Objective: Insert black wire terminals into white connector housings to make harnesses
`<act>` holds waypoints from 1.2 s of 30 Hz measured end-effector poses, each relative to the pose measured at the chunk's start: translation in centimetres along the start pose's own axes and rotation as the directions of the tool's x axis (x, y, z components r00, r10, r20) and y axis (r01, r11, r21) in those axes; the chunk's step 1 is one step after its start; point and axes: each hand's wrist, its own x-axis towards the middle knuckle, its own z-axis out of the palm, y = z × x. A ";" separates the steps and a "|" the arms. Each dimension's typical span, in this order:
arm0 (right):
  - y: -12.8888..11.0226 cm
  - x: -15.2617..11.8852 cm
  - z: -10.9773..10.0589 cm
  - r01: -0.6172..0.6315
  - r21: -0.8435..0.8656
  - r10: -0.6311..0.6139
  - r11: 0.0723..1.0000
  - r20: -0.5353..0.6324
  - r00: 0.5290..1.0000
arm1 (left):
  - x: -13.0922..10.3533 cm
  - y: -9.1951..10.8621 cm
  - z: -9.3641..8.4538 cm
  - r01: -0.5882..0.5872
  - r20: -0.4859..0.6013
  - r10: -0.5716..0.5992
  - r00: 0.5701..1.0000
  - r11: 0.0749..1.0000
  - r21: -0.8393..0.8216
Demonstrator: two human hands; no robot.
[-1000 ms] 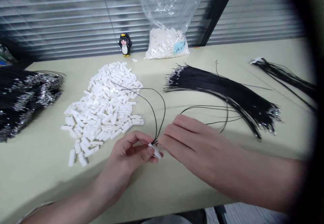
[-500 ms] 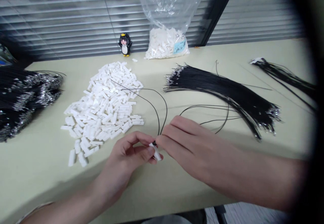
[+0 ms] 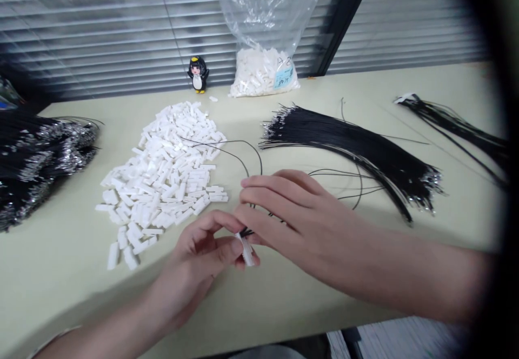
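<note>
While a small white plastic connector [image 3: 247,252] is sitting just above the pale table [image 3: 292,316], the left hand [image 3: 194,264] is clamping it between thumb and fingers. Thin black wires [image 3: 246,233] are running from its upper end under the right hand [image 3: 292,213]; its curled fingers are hiding their own tips, so I cannot tell whether they are gripping wire. White oblong plastic pieces [image 3: 170,170] are lying heaped to the left; beyond the right hand, a thick black wire bundle with silvery ends [image 3: 344,140] is lying.

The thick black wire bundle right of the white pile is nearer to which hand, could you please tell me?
Right: the right hand is in front of the wire bundle, apart from it; the left hand is farther left, holding a white piece.
</note>
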 end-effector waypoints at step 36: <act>11.0 8.7 -2.4 0.095 -0.376 -0.148 0.922 -0.116 0.982 | -0.1 -0.1 -0.3 -0.048 0.182 -0.049 0.982 0.871 0.489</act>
